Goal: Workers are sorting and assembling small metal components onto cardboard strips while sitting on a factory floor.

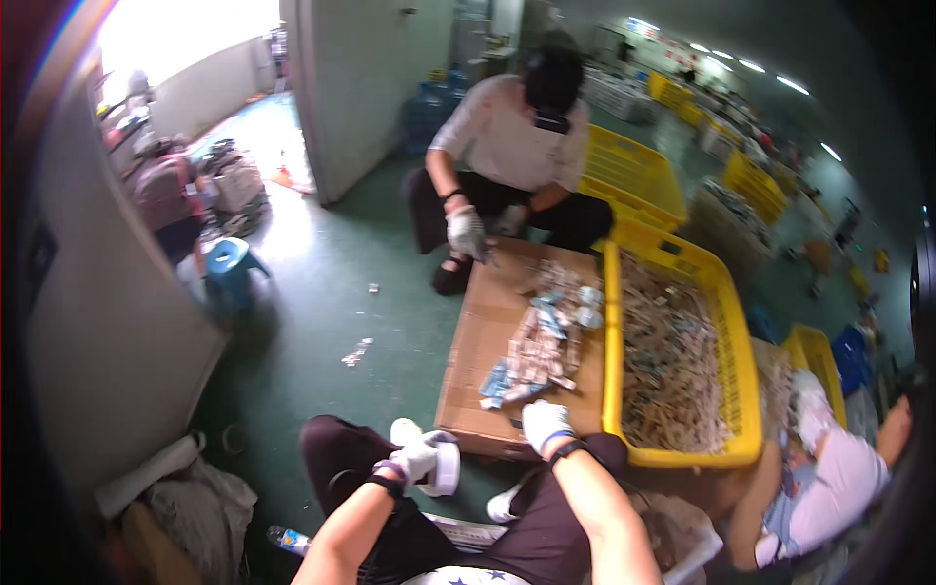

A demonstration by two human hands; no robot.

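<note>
My left hand (417, 460), in a white glove, is closed on a white roll-like ring (447, 468) above my knees. My right hand (544, 425), also gloved, is closed at the near edge of a cardboard sheet (478, 336). A small dark thing shows by its fingertips, too blurred to name. Ahead of that hand, a heap of small pale pink and blue pieces (541, 346) lies on the cardboard. To its right stands a yellow crate (612, 361), filled with many small brownish and pale pieces (673, 361).
A co-worker (522, 146) in white gloves sits across the cardboard. Another person's white sleeve (838, 478) is at the right. More yellow crates (634, 175) stand behind. A blue stool (232, 268), a bottle (290, 539) and a plastic bag (687, 531) are around me; scraps (358, 353) dot the floor.
</note>
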